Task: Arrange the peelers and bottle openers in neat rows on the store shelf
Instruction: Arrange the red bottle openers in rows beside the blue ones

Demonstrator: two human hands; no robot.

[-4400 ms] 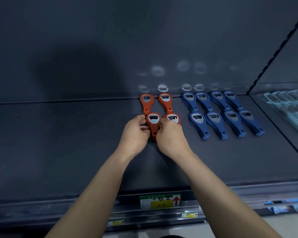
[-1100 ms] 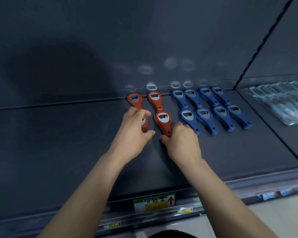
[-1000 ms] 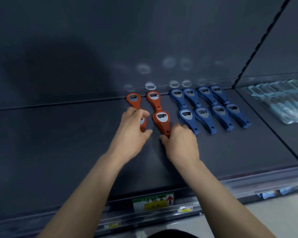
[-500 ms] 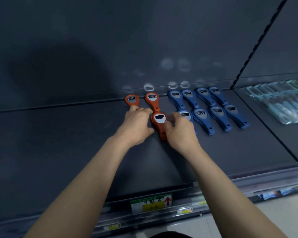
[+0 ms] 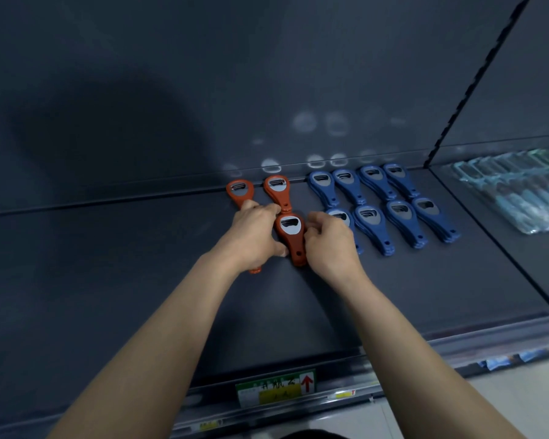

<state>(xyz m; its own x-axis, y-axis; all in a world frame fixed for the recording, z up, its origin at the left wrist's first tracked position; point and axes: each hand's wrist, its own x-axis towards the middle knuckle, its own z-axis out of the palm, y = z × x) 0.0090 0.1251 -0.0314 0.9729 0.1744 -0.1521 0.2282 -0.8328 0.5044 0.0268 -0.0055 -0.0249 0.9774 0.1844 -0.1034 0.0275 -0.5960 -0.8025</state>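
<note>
Both hands have closed on the front orange pair: left hand (image 5: 254,236) curls over the front-left orange bottle opener (image 5: 255,270), only its tail showing; right hand (image 5: 328,245) pinches the front-right orange bottle opener (image 5: 290,236) lying between the hands. Step in hand: squaring this row. The next move probably calls for nudging both level with the blue bottle openers (image 5: 374,232) right of the right hand.

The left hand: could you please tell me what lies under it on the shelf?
An orange bottle opener lies under the left hand; only its handle tip shows below the wrist. Its head is covered, so I cannot tell how straight it lies.
</note>
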